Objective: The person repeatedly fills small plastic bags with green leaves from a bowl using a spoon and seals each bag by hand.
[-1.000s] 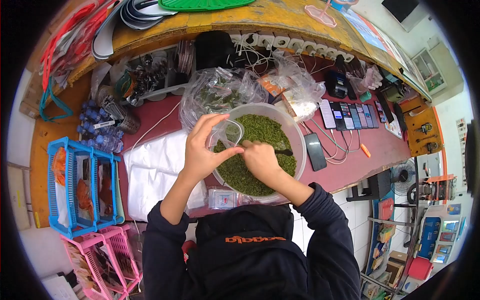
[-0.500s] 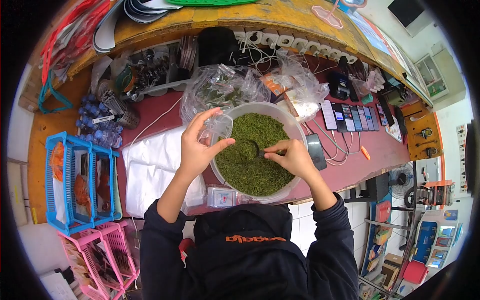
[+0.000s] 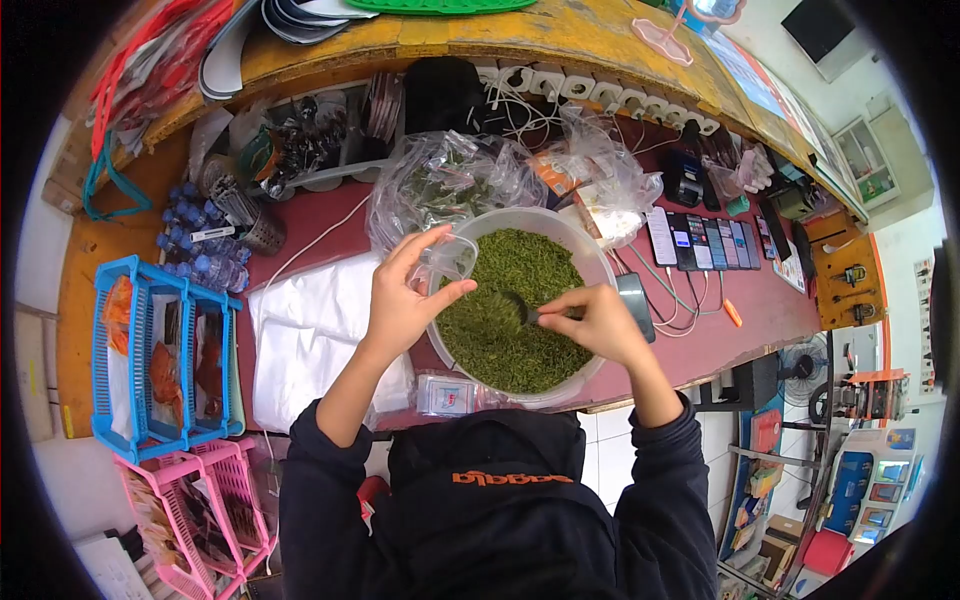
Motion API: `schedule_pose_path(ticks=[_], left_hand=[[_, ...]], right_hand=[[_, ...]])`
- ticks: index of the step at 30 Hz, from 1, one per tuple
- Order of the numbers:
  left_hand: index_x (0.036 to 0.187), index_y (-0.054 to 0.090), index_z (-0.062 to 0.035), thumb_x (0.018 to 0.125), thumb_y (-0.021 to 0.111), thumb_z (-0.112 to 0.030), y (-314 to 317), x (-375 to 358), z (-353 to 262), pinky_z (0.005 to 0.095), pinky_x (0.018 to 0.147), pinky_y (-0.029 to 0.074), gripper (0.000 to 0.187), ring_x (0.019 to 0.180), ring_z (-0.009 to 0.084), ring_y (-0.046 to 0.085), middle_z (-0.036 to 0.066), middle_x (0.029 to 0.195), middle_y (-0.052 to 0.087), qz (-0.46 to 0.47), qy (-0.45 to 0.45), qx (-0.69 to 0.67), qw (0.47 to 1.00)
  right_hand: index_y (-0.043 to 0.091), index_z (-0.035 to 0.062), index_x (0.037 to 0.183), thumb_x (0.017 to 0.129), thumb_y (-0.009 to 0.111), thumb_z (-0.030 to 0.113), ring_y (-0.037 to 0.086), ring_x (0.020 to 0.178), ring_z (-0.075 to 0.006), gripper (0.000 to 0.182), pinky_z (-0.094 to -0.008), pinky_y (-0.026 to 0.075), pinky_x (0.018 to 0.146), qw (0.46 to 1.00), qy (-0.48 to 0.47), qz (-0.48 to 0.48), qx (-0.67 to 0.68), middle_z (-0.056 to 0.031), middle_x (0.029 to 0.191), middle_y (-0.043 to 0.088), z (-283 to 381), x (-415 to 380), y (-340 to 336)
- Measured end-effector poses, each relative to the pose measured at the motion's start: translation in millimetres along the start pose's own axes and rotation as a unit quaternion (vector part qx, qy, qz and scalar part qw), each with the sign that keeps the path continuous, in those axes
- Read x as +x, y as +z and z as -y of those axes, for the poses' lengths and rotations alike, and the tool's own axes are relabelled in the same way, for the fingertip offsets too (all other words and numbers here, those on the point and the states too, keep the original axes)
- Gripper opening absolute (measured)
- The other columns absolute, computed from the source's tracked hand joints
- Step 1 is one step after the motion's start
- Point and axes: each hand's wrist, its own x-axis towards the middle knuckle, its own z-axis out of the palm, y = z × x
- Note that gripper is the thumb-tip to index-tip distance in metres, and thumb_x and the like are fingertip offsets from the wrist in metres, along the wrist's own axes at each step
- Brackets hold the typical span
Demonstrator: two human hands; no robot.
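The right hand, nearly closed, pinches a small black scoop in chopped green leaves; the left hand curves around a clear plastic cup (contents unclear). A jolt could spill leaves from the round translucent tub near the front edge of the maroon counter.

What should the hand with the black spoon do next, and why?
Probably the right hand should lift some shredded green leaves toward the clear plastic bag, because the black spoon is down at the leaves and the left hand holds the bag open close by.
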Motion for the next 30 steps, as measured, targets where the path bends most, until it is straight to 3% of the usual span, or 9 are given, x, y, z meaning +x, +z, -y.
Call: schedule_pose_path(ticks=[4,9,11,16,20,23,27,29,30], left_hand=[[0.123,0.06,-0.004,0.068,0.084,-0.013,14.6,-2.3,-2.1,0.0302,0.091,0.046,0.06,0.106,0.0198,0.062,0.009,0.114,0.065,0.078,-0.03,0.028,0.996],[0.121,0.061,-0.0045,0.067,0.085,-0.025,38.3,-2.2,-16.0,0.0342,0.091,0.048,0.063,0.106,0.0249,0.063,0.011,0.114,0.065,0.102,-0.043,0.066,0.992],[0.12,0.061,-0.0049,0.066,0.086,-0.027,43.8,-0.8,-20.0,0.0354,0.091,0.048,0.064,0.106,0.0259,0.063,0.011,0.113,0.066,0.093,-0.032,0.068,0.993],[0.119,0.061,-0.0059,0.065,0.085,-0.032,48.6,-1.1,-15.4,0.0355,0.088,0.049,0.065,0.103,0.0261,0.064,0.008,0.112,0.066,0.073,-0.02,0.086,0.993],[0.119,0.061,-0.0074,0.066,0.084,-0.035,46.7,-5.3,-12.7,0.0352,0.083,0.052,0.064,0.1,0.0261,0.064,0.007,0.111,0.065,0.015,-0.004,0.146,0.989],[0.123,0.059,-0.0059,0.065,0.085,-0.027,58.6,-12.7,-17.8,0.0373,0.09,0.049,0.068,0.106,0.0299,0.062,0.01,0.115,0.062,-0.016,-0.027,0.156,0.987],[0.127,0.056,-0.0072,0.065,0.085,-0.027,57.3,-13.6,-26.0,0.0368,0.089,0.05,0.071,0.108,0.029,0.061,0.01,0.119,0.058,0.001,-0.001,0.178,0.984],[0.128,0.057,-0.0082,0.068,0.083,-0.023,36.6,-4.3,-17.8,0.0354,0.086,0.051,0.066,0.111,0.0273,0.059,0.01,0.124,0.054,0.041,0.038,0.135,0.989],[0.117,0.066,-0.0071,0.075,0.078,-0.015,30.8,0.8,-2.5,0.0307,0.08,0.051,0.044,0.1,0.0212,0.063,0.009,0.112,0.062,0.079,0.058,0.059,0.993]], right_hand=[[0.075,0.006,0.089,0.077,0.076,0.015,0.063,0.061,-0.0201,0.015,-0.0286,0.049,0.059,0.993,0.006,-0.113,-0.039,-0.0093,0.082,0.071,22.1,-12.8,-24.2],[0.074,0.0093,0.088,0.075,0.076,0.011,0.061,0.06,-0.0168,0.013,-0.0264,0.046,0.054,0.945,-0.112,-0.268,-0.148,-0.0024,0.081,0.066,37.2,-19.0,-12.8],[0.073,0.0116,0.085,0.073,0.077,0.011,0.058,0.06,-0.0153,0.013,-0.0276,0.045,0.054,0.874,-0.207,-0.33,-0.292,0.0015,0.082,0.064,36.3,-18.9,-6.8],[0.071,0.0128,0.082,0.071,0.076,0.01,0.057,0.064,-0.0156,0.011,-0.0291,0.041,0.055,0.838,-0.205,-0.368,-0.347,0.003,0.081,0.062,38.8,-24.4,-7.0],[0.072,0.0118,0.083,0.072,0.076,0.012,0.061,0.071,-0.0195,0.012,-0.0332,0.044,0.06,0.889,-0.117,-0.302,-0.325,0.0003,0.082,0.062,43.2,-35.4,-29.5],[0.071,0.0107,0.085,0.074,0.075,0.014,0.062,0.074,-0.0231,0.012,-0.0346,0.047,0.065,0.944,-0.157,-0.227,-0.181,-0.0016,0.084,0.061,49.9,-15.3,-8.2],[0.07,0.0078,0.086,0.075,0.073,0.013,0.064,0.08,-0.0265,0.012,-0.0372,0.049,0.071,0.955,-0.177,-0.165,-0.168,-0.004,0.09,0.063,20.7,10.7,25.4],[0.07,0.0074,0.084,0.075,0.072,0.009,0.064,0.079,-0.0265,0.01,-0.0379,0.05,0.07,0.961,-0.199,-0.147,-0.125,-0.0043,0.09,0.064,16.7,7.4,21.3],[0.07,0.0065,0.085,0.075,0.072,0.005,0.064,0.074,-0.0264,0.011,-0.036,0.05,0.067,0.954,-0.235,-0.13,-0.13,-0.0059,0.086,0.065,17.7,6.6,17.5]])
